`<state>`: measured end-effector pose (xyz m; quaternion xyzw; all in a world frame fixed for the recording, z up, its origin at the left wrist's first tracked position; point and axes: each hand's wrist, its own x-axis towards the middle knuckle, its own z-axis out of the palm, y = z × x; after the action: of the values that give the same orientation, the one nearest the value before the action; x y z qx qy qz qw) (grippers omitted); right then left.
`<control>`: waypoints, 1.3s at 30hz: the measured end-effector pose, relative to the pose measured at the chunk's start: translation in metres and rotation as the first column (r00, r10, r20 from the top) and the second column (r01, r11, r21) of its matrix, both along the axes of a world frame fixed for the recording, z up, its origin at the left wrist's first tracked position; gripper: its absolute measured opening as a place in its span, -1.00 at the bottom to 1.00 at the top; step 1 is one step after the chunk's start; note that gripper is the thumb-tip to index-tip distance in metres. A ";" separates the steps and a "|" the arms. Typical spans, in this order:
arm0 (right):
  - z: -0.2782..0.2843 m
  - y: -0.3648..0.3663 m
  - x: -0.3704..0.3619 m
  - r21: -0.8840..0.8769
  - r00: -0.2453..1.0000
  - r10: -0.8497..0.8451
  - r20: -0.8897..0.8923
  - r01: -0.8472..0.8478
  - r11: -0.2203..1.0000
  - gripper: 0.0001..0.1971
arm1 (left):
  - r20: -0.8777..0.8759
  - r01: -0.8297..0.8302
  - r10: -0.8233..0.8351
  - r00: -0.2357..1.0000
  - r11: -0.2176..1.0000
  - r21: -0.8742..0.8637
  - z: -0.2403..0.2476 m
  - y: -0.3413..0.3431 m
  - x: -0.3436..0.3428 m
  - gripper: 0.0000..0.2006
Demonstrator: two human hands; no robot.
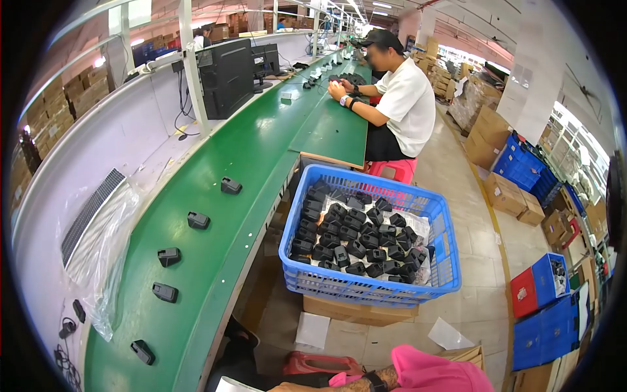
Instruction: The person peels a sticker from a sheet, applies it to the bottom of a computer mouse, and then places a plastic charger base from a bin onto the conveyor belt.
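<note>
At the bottom edge, my right hand (294, 387) shows only as a sliver, its fingers cut off by the frame. My right forearm, in a pink sleeve (434, 372) with a black wristband (375, 381), lies across the lower edge. Just left of that hand is the corner of a white sheet-like thing (234, 385); whether I hold it cannot be seen. My left hand is out of view. Small black plastic housings stand spaced along the green conveyor belt, the nearest housing (142, 352) tilted. Ahead, a blue plastic crate (353, 288) holds many more of them on paper.
A cardboard box (359, 311) sits under the crate. A red stool (320, 363) stands near my legs. Farther along the belt (255, 144), a co-worker in a white shirt (411, 91) handles something. Clear plastic wrap (98, 287) hangs over the belt's left edge. Blue bins (545, 333) stand at right.
</note>
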<state>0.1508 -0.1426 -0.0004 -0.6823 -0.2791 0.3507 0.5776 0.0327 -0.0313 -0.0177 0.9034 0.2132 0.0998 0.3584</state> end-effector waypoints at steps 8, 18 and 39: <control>-0.009 0.006 -0.005 -0.001 0.994 0.081 0.080 -0.081 0.997 -0.83 | 0.011 -0.007 0.007 1.000 0.999 0.040 0.002 0.001 -0.006 -0.52; -0.009 0.021 -0.012 -0.039 0.997 0.057 -0.052 -0.059 0.997 -0.83 | 0.188 -0.024 0.031 0.982 0.999 -0.040 -0.031 0.014 -0.021 -0.64; -0.025 0.028 -0.018 -0.030 0.993 0.068 0.094 -0.066 0.997 -0.83 | 0.224 -0.113 0.134 0.965 0.988 -0.102 -0.009 0.011 -0.011 -0.59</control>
<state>0.1324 -0.1149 -0.0256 -0.6961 -0.3243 0.3409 0.5423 0.0214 -0.0207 -0.0269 0.8540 0.2302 0.2165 0.4132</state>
